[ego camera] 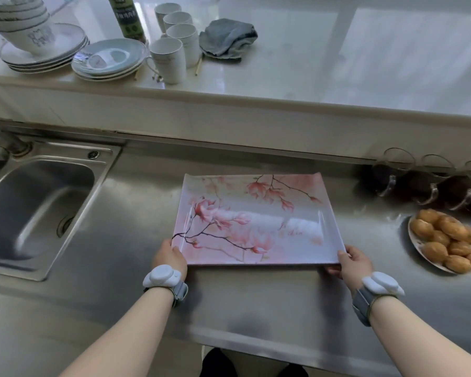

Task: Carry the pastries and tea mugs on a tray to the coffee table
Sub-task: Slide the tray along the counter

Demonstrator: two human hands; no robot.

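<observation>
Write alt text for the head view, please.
Both hands, left hand and right hand, grip the near corners of an empty floral tray on a steel counter; plate of pastries and glass tea mugs sit right.

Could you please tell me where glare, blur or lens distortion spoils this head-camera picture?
Head view: window glare washes out the white upper counter; a bright band reflects across the tray; wide-angle distortion bows the steel counter edges; the tea mugs sit dark at the right edge.
</observation>
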